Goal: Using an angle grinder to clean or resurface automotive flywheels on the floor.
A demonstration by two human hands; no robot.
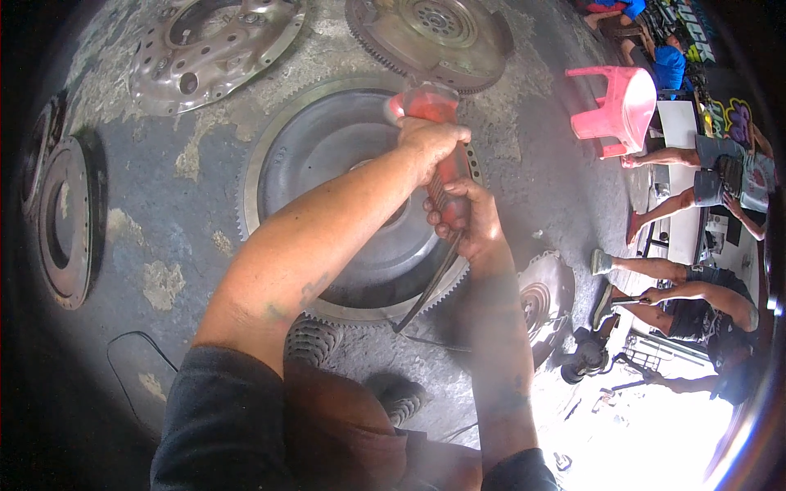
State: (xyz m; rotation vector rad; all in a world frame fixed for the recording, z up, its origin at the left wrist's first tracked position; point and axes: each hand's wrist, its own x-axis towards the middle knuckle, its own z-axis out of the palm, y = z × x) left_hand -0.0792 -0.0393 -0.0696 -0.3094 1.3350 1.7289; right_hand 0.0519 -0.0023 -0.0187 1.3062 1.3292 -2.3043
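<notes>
A red angle grinder [450, 168] is held in both my hands above a large toothed flywheel [319, 155] that lies flat on the floor. My left hand [430, 146] wraps round its body just behind the head. Lower down, my right hand [475, 217] grips the rear end, fingers curled around it. A black cord [430, 286] runs from that end down across the flywheel's rim. The grinder's head is over the far right part of the flywheel; whether its disc touches the metal I cannot tell.
Another toothed flywheel [483, 41] and a clutch pressure plate [233, 74] lie beyond. A metal ring plate [78, 221] is at left, a round metal disc [548, 286] at right. A pink stool [630, 106] stands at far right, near several people. A loose cable [155, 344] lies at lower left.
</notes>
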